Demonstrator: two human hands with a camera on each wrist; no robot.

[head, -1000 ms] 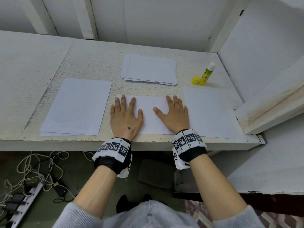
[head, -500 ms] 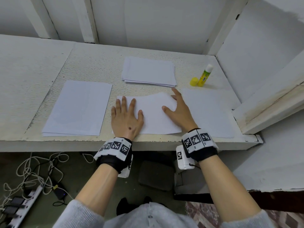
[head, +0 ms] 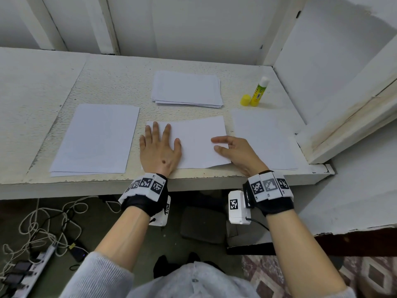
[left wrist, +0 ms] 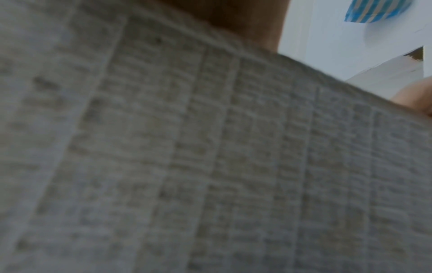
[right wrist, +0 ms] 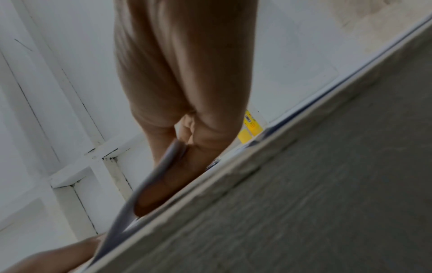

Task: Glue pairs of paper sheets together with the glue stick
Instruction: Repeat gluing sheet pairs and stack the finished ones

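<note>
A white sheet (head: 197, 143) lies at the front middle of the table (head: 120, 82). My left hand (head: 160, 145) presses flat on its left part, fingers straight. At the sheet's right edge my right hand (head: 223, 145) pinches it, thumb and forefinger on top. In the right wrist view the sheet (right wrist: 149, 177) curls up off the table between the fingers of that hand (right wrist: 187, 140). The yellow-green glue stick (head: 259, 91) stands uncapped at the back right, its yellow cap (head: 245, 100) beside it. The left wrist view shows only the blurred table front.
A paper stack (head: 187, 89) lies at the back middle, a larger pile (head: 96, 138) at the left, and a single sheet (head: 262, 138) at the right. A white wooden ledge (head: 343, 117) walls the right side. Cables and a power strip (head: 32, 269) lie on the floor.
My right hand slid from lying flat on the middle sheet to its right edge and took hold of it; that edge has lifted and turned slightly. The left hand stayed pressed down.
</note>
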